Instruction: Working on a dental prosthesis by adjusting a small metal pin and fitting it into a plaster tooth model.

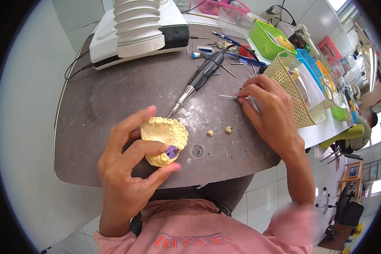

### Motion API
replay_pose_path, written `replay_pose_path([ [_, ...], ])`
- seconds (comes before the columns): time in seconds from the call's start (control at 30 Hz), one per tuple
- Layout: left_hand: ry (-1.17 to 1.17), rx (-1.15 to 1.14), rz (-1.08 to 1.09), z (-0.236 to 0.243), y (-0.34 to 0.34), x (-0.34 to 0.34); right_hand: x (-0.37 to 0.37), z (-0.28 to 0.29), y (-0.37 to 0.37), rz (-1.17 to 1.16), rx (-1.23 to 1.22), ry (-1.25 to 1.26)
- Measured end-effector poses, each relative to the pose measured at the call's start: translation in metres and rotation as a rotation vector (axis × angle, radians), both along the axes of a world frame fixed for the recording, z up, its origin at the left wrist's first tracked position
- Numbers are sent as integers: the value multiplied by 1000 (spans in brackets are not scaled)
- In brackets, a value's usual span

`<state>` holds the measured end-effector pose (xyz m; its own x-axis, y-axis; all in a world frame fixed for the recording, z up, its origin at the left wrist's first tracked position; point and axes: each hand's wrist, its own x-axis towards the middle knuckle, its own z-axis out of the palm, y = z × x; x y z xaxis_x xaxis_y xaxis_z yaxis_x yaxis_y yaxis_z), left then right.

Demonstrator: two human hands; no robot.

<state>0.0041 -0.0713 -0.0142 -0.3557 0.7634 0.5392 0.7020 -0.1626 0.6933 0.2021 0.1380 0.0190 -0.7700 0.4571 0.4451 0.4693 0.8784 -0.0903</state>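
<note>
Grey-brown surface (pixel 114 93) with rounded corners, set in a tiled workroom and seen from above by the person seated at it. Left hand (pixel 129 171): fingers and thumb curl around a yellow dental cast (pixel 165 130), which lies toward the near edge, left of centre; one fingertip bears on or just beside a purple insert (pixel 172 151) seated in the tooth row, the thumb lying along the near side. Whether the cast also rests on the surface cannot be told. Right hand (pixel 269 112): thumb and forefinger are pinched narrowly on a slender pale rod (pixel 228 97), its free end directed left. Between the hands lie two small tooth-shaped pieces, one whitish piece (pixel 210 133) and, to its right, one darker-marked piece (pixel 228 129); a dark round spot (pixel 197 150) lies nearer the person. Beyond the cast, a black and silver rotary handpiece (pixel 205 72) lies obliquely, its tip close to the cast's far edge. Upper left: a white machine (pixel 103 55) and a ribbed hose (pixel 137 25). Upper right: scattered pens and slim metal tools, a green basket (pixel 262 40), and a beige basket (pixel 298 116) just beside the right hand.
</note>
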Motion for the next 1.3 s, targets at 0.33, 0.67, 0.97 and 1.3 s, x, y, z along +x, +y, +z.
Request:
replay_pose_path([
  [0.33,-142,-5,-118,-4,-5,-11,-12,30,-63,363,-299,282],
  [0.67,-138,-13,-138,-1,-5,-11,-37,19,-66,488,-230,284],
  [0.97,-193,-25,-139,-2,-6,-12,-39,21,-67,510,-218,270],
  [1.3,-191,-26,-136,-1,-5,-12,-40,21,-66,492,-201,272],
])
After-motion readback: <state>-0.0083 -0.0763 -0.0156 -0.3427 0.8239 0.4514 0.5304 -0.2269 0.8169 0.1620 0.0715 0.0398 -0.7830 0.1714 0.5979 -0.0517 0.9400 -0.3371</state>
